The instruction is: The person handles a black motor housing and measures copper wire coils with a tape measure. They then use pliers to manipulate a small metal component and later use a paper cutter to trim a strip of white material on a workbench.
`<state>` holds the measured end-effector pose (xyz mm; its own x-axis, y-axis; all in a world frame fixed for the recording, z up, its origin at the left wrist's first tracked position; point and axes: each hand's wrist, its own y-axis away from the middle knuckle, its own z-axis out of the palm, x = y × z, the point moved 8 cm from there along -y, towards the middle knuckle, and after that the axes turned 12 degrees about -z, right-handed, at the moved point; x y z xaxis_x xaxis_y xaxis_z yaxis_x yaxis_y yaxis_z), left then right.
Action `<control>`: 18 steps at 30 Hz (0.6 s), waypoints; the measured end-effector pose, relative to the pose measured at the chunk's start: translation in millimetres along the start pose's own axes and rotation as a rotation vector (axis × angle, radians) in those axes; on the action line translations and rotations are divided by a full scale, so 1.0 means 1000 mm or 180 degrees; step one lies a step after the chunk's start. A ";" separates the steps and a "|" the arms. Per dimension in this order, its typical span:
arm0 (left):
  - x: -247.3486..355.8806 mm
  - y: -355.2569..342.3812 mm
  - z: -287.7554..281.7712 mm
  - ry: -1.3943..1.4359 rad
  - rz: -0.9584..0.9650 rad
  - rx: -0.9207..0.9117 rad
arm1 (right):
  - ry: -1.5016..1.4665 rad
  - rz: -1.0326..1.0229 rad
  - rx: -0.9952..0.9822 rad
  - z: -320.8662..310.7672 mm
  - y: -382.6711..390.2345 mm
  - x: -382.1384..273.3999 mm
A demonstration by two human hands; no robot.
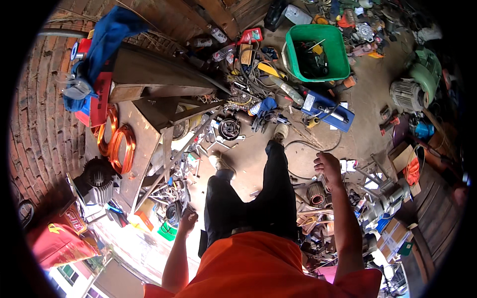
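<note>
My left hand (187, 222) hangs at my side with its fingers curled in, and no held thing shows in it. It is nearest to a dark coil (174, 213) and a green container (167, 231) on the floor. My right hand (328, 167) hangs in front of me, its fingers loosely bent and a little apart, with nothing in them. Below it in the picture lies a motor stator (316, 192) among scattered parts. Both hands look apart from everything around them. My feet are on the floor, the right one farther forward.
Ahead stand a green tub (318, 53) and a blue metal box (328, 110) with a cable on the floor. A wooden bench (139, 144) at left bears copper wire coils (121, 149) and a finned motor (99, 181). A green-grey motor (412, 92) sits far right.
</note>
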<state>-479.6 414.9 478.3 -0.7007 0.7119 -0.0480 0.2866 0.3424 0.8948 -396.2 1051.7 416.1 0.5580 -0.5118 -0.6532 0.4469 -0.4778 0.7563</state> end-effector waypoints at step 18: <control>0.299 0.065 0.048 -0.0879 0.2148 0.0796 | 0.1470 -0.0953 -0.0264 -0.034 -0.254 -0.008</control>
<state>-638.6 679.8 501.0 -0.1425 0.9317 0.3341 0.7561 -0.1154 0.6442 -490.9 1201.7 230.7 0.6383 0.0126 -0.7697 0.6762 -0.4869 0.5528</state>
